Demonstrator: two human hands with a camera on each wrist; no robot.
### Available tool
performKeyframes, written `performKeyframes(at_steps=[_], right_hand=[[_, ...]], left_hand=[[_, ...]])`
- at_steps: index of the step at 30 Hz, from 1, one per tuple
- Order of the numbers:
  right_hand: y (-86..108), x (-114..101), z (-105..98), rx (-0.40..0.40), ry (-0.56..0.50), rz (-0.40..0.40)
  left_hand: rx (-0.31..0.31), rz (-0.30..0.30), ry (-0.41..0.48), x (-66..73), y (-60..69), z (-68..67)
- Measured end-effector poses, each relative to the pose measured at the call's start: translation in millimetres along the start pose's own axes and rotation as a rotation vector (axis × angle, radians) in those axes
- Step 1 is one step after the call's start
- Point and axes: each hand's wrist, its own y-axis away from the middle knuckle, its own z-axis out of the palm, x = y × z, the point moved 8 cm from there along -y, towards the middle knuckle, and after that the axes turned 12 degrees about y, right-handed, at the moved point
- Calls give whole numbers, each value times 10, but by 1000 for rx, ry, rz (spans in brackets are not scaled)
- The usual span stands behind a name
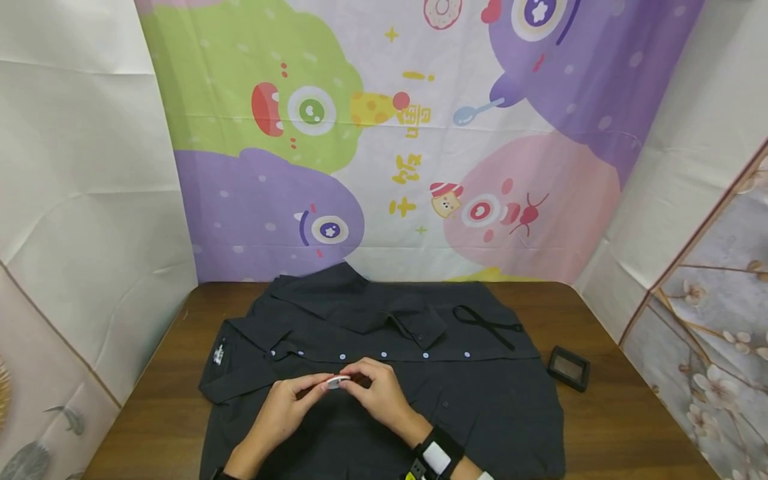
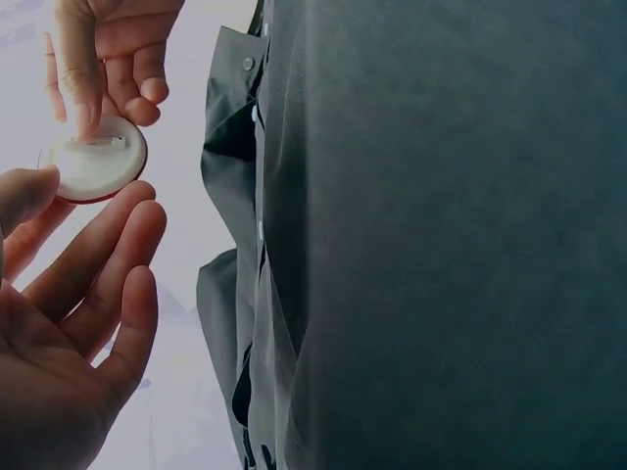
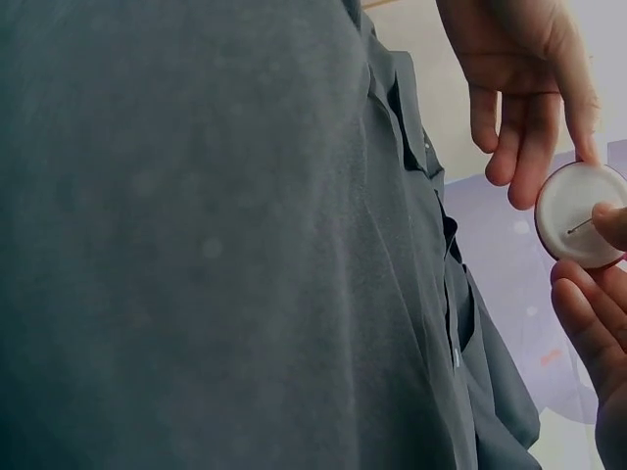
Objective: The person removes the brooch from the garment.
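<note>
My left hand (image 1: 281, 412) and right hand (image 1: 378, 395) pinch a pin-back badge (image 1: 335, 383) above a dark button-up shirt (image 1: 498, 413).
Head view: both hands angle inward, fingertips meeting at the badge. Left wrist view: my left thumb pinches its rim, the other fingers loosely extended. Right wrist view: my right thumb touches the needle (image 3: 578, 226) on its white back.

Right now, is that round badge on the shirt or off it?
Off. The left hand and right hand hold the badge, and the left wrist view shows a gap between it and the shirt.
</note>
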Motion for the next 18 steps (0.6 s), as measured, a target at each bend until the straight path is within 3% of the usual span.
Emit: performKeyframes(at_steps=[11, 18], right_hand=[[2, 19, 36, -14, 3, 23], [-38, -279, -128, -29, -20, -11]], left_hand=[[19, -72, -14, -38, -7, -12], [23, -82, -21, -30, -14, -15]])
